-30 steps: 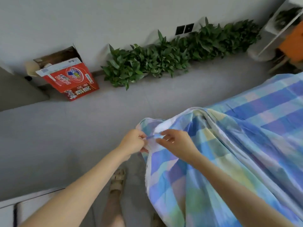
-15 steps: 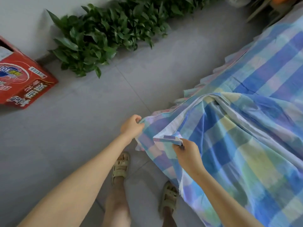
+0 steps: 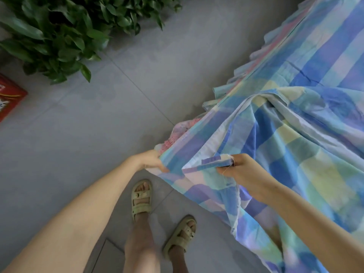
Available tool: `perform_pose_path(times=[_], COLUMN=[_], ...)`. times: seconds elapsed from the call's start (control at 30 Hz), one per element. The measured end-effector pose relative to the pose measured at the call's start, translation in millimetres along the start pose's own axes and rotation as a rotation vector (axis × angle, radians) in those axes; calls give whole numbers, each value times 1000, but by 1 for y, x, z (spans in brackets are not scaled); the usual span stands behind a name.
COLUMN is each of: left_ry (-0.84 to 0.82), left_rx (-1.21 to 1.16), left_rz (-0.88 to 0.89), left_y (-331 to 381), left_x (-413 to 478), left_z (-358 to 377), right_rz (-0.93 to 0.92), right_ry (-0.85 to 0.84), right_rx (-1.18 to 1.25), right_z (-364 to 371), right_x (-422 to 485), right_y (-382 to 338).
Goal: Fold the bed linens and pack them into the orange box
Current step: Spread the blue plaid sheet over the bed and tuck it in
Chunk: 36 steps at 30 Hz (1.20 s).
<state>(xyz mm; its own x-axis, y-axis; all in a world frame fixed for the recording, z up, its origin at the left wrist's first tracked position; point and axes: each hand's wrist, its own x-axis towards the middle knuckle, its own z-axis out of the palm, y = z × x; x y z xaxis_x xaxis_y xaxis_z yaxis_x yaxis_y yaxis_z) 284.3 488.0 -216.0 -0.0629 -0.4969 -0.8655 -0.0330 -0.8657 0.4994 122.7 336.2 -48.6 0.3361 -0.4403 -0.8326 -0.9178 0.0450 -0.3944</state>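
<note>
A blue, green and yellow checked bed sheet (image 3: pixel 285 138) spreads from the bed at the right and hangs over its edge toward the floor. My left hand (image 3: pixel 146 161) grips the sheet's edge at its lower left. My right hand (image 3: pixel 242 170) pinches a folded corner of the same sheet a short way to the right. A pink patterned cloth (image 3: pixel 177 133) peeks out under the sheet beside my left hand. The orange box (image 3: pixel 9 101) lies on the floor at the far left, mostly cut off by the frame.
A row of green leafy plants (image 3: pixel 65 30) lines the top left. Grey floor tiles (image 3: pixel 98 119) stretch between the plants, the box and the bed. My feet in beige sandals (image 3: pixel 141 198) stand below my hands.
My hands have drawn apart along the sheet's edge, left hand going left and right hand right. The view has tipped down, so the wall is gone and my feet show.
</note>
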Motion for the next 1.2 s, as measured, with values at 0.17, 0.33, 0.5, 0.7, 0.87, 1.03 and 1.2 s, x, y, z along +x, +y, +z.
perform_pose_path(times=[0.17,0.33,0.5,0.7,0.87,1.03,1.2], left_ry=[179,264,70,516,845,724,403], left_rx=[1,-155,-204,-539,-506,-335,-380], left_rz=[13,139,45,49,245,455,542], left_y=[-39,-16,8,45,96,143,185], left_x=[-33,-101,-176,-232,-259,-293,-322], left_z=[28,43,67,122,138,161,173], right_rz=[-72,-153,-220,-375,-492,-455,-441], right_ry=[73,171,187,348,584,765,640], right_rx=[-68,-27,73,24,74,257,62], right_z=[4,1,-10,-20,-21,-30,-10], right_x=[-25,-76,-142,-210,-239,-260,-272], right_y=[-2,1,7,22,30,27,22])
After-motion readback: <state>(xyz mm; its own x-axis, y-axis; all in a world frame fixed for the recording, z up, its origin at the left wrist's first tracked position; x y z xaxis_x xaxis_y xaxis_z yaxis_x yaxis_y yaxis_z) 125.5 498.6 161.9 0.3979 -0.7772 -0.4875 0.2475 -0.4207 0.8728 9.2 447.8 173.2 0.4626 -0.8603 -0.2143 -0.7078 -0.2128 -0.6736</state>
